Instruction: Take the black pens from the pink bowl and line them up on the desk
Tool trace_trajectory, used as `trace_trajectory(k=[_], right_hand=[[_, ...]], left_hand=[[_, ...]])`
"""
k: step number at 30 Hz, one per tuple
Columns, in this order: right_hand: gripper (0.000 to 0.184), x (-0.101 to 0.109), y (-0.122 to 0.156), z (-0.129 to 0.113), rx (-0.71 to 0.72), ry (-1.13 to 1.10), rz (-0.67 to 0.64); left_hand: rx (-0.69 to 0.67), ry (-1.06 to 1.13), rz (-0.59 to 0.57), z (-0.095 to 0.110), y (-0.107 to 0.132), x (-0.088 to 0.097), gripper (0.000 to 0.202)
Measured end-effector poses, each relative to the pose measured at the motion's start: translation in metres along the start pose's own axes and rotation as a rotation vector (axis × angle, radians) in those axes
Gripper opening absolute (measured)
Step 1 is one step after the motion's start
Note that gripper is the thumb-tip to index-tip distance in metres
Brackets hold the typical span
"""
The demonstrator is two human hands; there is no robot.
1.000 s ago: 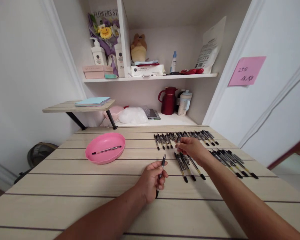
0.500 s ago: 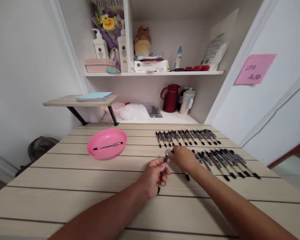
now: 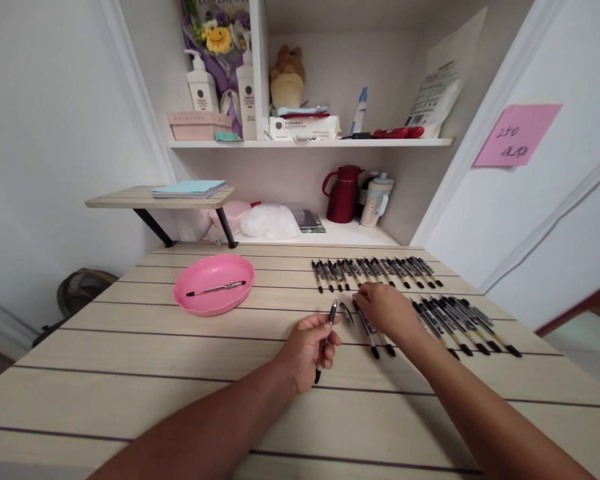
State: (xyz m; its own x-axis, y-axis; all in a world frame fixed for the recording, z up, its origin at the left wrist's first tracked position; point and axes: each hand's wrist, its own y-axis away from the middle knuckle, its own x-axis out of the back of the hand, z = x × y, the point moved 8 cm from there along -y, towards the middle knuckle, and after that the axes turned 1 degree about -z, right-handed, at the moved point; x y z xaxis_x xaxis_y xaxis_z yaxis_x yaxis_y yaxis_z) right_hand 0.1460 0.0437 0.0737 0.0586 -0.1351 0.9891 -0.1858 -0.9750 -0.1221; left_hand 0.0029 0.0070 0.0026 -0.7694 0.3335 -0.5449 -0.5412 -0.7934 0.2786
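Note:
My left hand (image 3: 311,350) is closed around a gel pen (image 3: 329,328), its bare tip pointing up and away and its black end below my fingers. Just right of that tip, a dark pen cap (image 3: 347,314) lies on the table. My right hand (image 3: 383,307) is over the near row of pens, fingers bent together at the top of an uncapped pen (image 3: 367,332). Another pen (image 3: 387,345) is partly under this hand. Whether the fingertips pinch anything is hidden.
A far row of pens and caps (image 3: 375,272) lies behind my right hand; more pens (image 3: 450,323) are to its right. At left, a pink dish (image 3: 185,300) holds one pen (image 3: 216,289). A raised board (image 3: 125,198) and shelves (image 3: 305,143) stand at the back.
My right hand has shifted right along the near row, uncovering the pen cap and an uncapped pen on the table. My left hand keeps its pen almost in place.

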Motion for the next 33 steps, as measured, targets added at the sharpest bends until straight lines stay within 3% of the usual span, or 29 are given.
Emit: trace_trajectory(k=[7,14,16,20,22,28,33], right_hand=[[0.033,-0.030,0.011,-0.020,0.038,0.084,-0.067],[0.032,-0.024,0.006,-0.010,0.013,0.024,-0.031],[0.034,-0.019,0.007,-0.007,-0.010,-0.169,-0.001],[0.041,-0.022,0.018,-0.015,-0.052,-0.946,-0.077],[0.039,-0.026,0.024,-0.025,-0.072,-1.231,-0.133],[0.034,-0.037,0.029,-0.031,-0.133,-1.480,-0.098],[0.036,-0.050,0.028,-0.035,-0.147,-1.675,-0.219]], left_hand=[[-0.002,-0.003,-0.014,0.000,-0.002,0.001,0.031],[0.013,-0.013,-0.013,-0.001,-0.001,0.000,0.031],[0.008,-0.013,-0.014,-0.001,-0.001,-0.001,0.031],[-0.024,-0.023,-0.002,-0.001,-0.003,0.000,0.028],[-0.041,-0.037,-0.010,-0.001,-0.003,-0.001,0.028],[-0.064,-0.057,0.011,-0.002,-0.004,0.000,0.028],[-0.064,-0.051,-0.038,-0.002,-0.004,-0.002,0.024]])
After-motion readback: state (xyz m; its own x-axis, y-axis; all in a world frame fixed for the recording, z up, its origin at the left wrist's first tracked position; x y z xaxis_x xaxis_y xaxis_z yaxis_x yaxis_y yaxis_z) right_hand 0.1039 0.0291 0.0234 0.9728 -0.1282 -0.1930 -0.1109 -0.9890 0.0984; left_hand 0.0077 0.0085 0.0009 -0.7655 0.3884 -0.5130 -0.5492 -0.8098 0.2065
